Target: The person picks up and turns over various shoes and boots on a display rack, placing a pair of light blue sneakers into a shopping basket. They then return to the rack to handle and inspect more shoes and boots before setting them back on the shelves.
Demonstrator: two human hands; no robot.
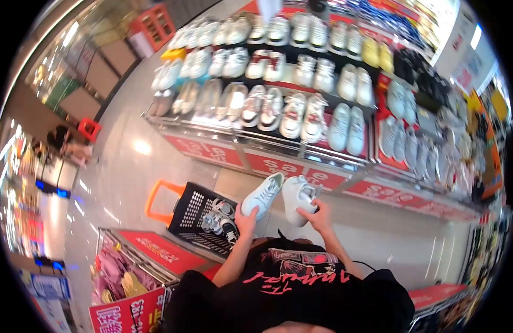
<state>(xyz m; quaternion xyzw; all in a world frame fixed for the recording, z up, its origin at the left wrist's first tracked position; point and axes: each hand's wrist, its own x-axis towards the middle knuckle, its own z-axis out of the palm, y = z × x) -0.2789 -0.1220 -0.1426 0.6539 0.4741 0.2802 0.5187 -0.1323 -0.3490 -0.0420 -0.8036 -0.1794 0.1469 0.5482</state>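
My left hand grips the heel end of a white sneaker, whose toe points up and to the right. Beside it, my right hand holds a second white sneaker by its heel and opening. The two shoes are close together in front of my body, above the floor. A black shopping basket with an orange handle stands left of my left hand, with several shoes inside.
A display rack with red sale signs and rows of shoes stretches across the front. At lower left is a bin with pink and yellow items. A person sits far left near a red stool.
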